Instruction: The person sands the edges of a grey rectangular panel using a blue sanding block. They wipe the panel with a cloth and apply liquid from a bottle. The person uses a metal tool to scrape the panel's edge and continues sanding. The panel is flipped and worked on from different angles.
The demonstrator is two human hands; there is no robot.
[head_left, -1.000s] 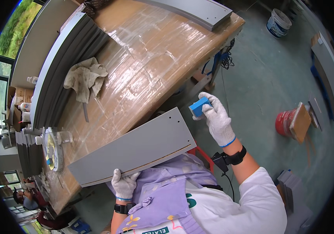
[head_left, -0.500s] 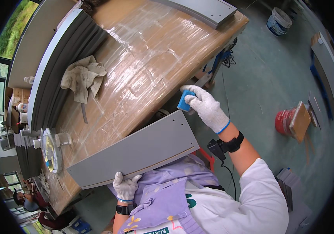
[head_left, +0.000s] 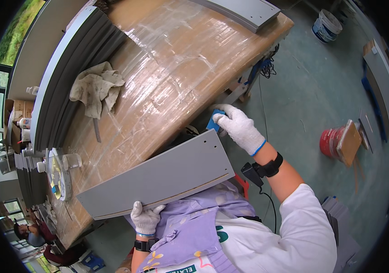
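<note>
A long grey board (head_left: 158, 175) lies slanted, partly on the table edge and partly over my lap, with small holes at its right end and a narrow brown-lined groove along its near side. My gloved left hand (head_left: 145, 219) grips the board's near edge, thumb and fingers around it. At the board's far right corner, my gloved right hand (head_left: 239, 129) is closed on a blue sponge-like block (head_left: 215, 119). That block is beside the board's end; I cannot tell whether it touches it.
A plastic-wrapped table (head_left: 171, 68) carries stacked grey boards (head_left: 60, 86), a crumpled rag (head_left: 96, 86), a tray (head_left: 58, 177), a clear jar (head_left: 72, 161) and another board (head_left: 244, 11). On the floor stand a red bucket (head_left: 331, 142) and a white bucket (head_left: 326, 26). Another person (head_left: 33, 231) is far left.
My right hand and the blue block have shifted slightly down toward the board's corner. My left hand stays on the near edge.
</note>
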